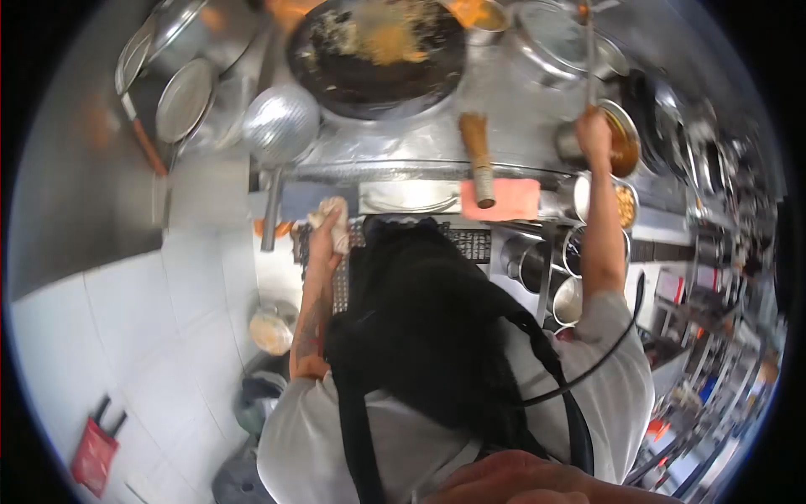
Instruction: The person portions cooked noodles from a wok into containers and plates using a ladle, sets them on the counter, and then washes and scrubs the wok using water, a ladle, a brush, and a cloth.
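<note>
Black apron point(420, 311): closest to the lens, on my side of the wok point(369, 97), with straps point(361, 437) over a grey shirt point(302, 428).
Right hand point(594, 134): right of the wok and nearer me, by the metal pot point(568, 146) of orange-brown liquid point(625, 153); fingers closed round a long-handled tool point(590, 71).
Tool: sits right of the wok, shaft pointing away from me. Can't tell where its working end is. Probably stiff and lightish, tippy when loaded, slick if greasy, so mid-shaft's the grip imo.
Left hand point(323, 237): left of the wok, my side; fingers curled over a bunched cloth point(340, 231).
Cloth: should be soft, floppy, basically unbreakable. Grab the thick of the bunch.
Edges: counter point(520, 126) lip runs across on my side of the wok. Skimmer point(281, 126) handle pokes past it, wok's left; brush point(475, 155) end reaches it, wok's right.
Room: best gap's between wok and pot; further right of the wok, past the pot, cookware point(672, 130) crowds in.
</note>
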`<state>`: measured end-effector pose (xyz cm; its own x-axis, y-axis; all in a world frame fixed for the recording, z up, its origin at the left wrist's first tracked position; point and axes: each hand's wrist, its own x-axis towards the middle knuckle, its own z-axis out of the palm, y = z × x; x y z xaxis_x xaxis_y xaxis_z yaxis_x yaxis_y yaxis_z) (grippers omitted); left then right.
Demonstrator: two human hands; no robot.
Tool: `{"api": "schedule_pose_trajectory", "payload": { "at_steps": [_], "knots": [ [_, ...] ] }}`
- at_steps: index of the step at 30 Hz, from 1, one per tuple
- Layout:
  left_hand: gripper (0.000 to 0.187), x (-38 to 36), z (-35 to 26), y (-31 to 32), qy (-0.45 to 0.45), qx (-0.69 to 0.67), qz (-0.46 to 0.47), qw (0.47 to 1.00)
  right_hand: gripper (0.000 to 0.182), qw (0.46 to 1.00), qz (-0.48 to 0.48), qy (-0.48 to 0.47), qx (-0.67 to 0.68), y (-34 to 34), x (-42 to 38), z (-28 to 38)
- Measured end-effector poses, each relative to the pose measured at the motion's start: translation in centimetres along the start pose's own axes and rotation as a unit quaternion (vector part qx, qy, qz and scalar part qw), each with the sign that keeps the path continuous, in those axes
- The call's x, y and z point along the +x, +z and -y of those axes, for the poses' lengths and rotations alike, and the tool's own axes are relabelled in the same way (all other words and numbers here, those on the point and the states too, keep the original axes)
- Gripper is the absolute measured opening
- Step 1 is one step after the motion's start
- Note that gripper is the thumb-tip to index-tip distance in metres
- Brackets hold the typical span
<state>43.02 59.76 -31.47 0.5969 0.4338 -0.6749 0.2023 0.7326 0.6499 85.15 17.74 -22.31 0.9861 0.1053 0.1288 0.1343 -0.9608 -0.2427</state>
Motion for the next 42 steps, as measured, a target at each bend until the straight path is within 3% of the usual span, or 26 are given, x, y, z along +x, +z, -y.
{"api": "schedule_pose_trajectory", "payload": {
  "at_steps": [1, 2, 3, 4, 5, 7, 8, 9, 12, 19, 23, 25, 26, 28, 30, 32, 33, 34, 36, 37, 38, 40, 42],
  "knots": [
    [0.037, -0.7, 0.3, 1.0, 0.015, -0.01, -0.019, 1.0, 0.026, 0.998, 0.019, 0.043, -0.041, 3.0, 3.2, -2.5],
    [0.039, -0.5, 0.4, 0.5, -0.019, -0.007, 0.022, 1.0, 0.025, 0.997, -0.047, 0.033, -0.06, 0.8, 2.1, 0.1],
    [0.038, -1.3, 0.0, 1.3, -0.007, 0.013, 0.022, 1.0, 0.022, 0.976, -0.062, -0.095, -0.187, 5.6, 6.3, -4.4],
    [0.037, -1.6, 0.0, 1.2, -0.019, -0.001, 0.044, 0.999, 0.014, 0.988, 0.022, -0.033, -0.149, 3.1, 7.6, -1.7],
    [0.034, -0.6, 0.7, 0.3, -0.004, 0.008, 0.028, 1.0, 0.014, 0.978, 0.129, 0.091, 0.133, -0.2, 9.4, 0.1],
    [0.033, -0.6, 0.8, -0.7, -0.007, 0.018, 0.027, 0.999, 0.014, 0.863, 0.219, 0.205, 0.407, -3.5, 10.1, 0.5],
    [0.032, -0.6, 0.7, -0.8, -0.005, 0.02, 0.023, 1.0, 0.014, 0.626, 0.286, 0.268, 0.674, -4.7, 10.0, 0.5],
    [0.032, -0.7, 0.5, -1.1, -0.01, 0.022, 0.036, 0.999, 0.014, 0.307, 0.317, 0.291, 0.849, -5.9, 10.0, 0.8],
    [0.032, -0.8, -0.3, -1.7, -0.011, 0.036, 0.034, 0.999, 0.016, 0.342, 0.293, 0.225, 0.864, -8.1, 4.6, 3.9],
    [0.037, 0.7, -2.7, -0.9, 0.003, 0.011, 0.087, 0.996, 0.02, 0.267, 0.375, 0.177, 0.87, -14.4, -7.3, 11.8],
    [0.037, 4.4, -2.6, -2.7, -0.005, 0.008, 0.105, 0.994, 0.02, 0.329, 0.391, 0.211, 0.833, -15.9, -12.3, 14.6],
    [0.037, 4.5, -3.4, -2.9, -0.022, 0.011, 0.116, 0.993, 0.022, 0.457, 0.387, 0.224, 0.769, -16.2, -14.6, 15.4],
    [0.037, 4.8, -3.6, -3.1, -0.031, 0.022, 0.125, 0.991, 0.022, 0.459, 0.386, 0.23, 0.766, -16.4, -15.8, 16.3],
    [0.038, 5.2, -3.7, -3.5, -0.049, 0.025, 0.129, 0.99, 0.024, 0.709, 0.316, 0.231, 0.587, -17.1, -18.6, 18.2],
    [0.039, 4.8, -4.9, -2.6, -0.058, 0.036, 0.126, 0.99, 0.025, 0.866, 0.266, 0.187, 0.379, -15.8, -20.9, 18.5],
    [0.039, 5.1, -5.2, -2.3, -0.055, 0.049, 0.131, 0.989, 0.026, 0.913, 0.207, 0.114, 0.332, -11.7, -22.5, 14.4],
    [0.037, 4.9, -5.4, -1.7, -0.046, 0.045, 0.126, 0.99, 0.028, 0.838, 0.21, 0.185, 0.468, -9.7, -23.3, 13.1],
    [0.035, 5.0, -5.6, -1.6, -0.039, 0.042, 0.121, 0.991, 0.026, 0.702, 0.298, 0.242, 0.6, -9.0, -24.0, 11.8],
    [0.033, 5.7, -5.8, -1.8, -0.049, 0.066, 0.134, 0.988, 0.026, 0.854, 0.234, 0.217, 0.41, -1.1, -25.9, 7.2],
    [0.035, 5.7, -6.0, -1.5, -0.04, 0.075, 0.14, 0.986, 0.025, 0.956, 0.131, 0.128, 0.23, 1.9, -27.0, 6.2],
    [0.038, 5.6, -6.3, -1.2, -0.031, 0.084, 0.15, 0.985, 0.025, 0.999, 0.022, 0.035, 0.032, 3.7, -28.1, 5.9],
    [0.038, 5.7, -6.4, -0.3, -0.04, 0.111, 0.151, 0.981, 0.029, 0.987, 0.086, 0.134, -0.012, 4.7, -29.0, 6.0],
    [0.038, 5.8, -6.4, 0.5, -0.058, 0.092, 0.134, 0.985, 0.031, 0.987, 0.103, 0.12, 0.002, 8.2, -29.8, 3.3]
  ]
}}
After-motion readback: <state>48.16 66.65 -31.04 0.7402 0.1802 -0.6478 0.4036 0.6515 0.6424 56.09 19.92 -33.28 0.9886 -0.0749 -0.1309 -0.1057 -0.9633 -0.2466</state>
